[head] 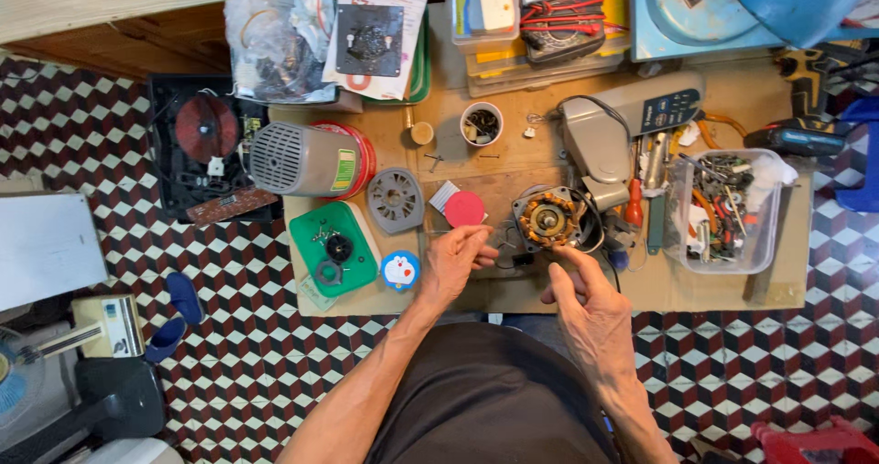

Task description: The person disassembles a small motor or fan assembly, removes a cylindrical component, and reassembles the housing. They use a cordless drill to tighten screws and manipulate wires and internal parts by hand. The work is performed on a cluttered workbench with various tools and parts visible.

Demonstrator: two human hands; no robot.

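Left hand hovers over the tabletop's near edge with fingers curled narrow and fingertips pinched together, apparently on some small part; what it pinches is too small to tell. Its placing, just beside the open motor, suggests fine work close to the body where both hands can meet.

Going from the left: a black base with a red coil disc lies on the chequered floor beside the bench. On the tabletop a grey motor housing with a slotted end lies on its side, a green-and-yellow rectangular label on its flank. Below it sits a green tray holding a black knob and a ring, probably to keep loose pieces together. A round blue-and-white cartoon sticker lies near the left hand, with a grey round vented cover and a red disc above.

Centre stage is the stator with copper windings, set flat, facing up, just ahead of both hands, likely so its core is reachable. The right hand is half open, index finger stretched toward the stator's lower edge, holding nothing I can make out.

Further right, a red-handled screwdriver lies near a clear plastic tub of tools. At the back, a white printed sheet with a black square rests on a green tray.
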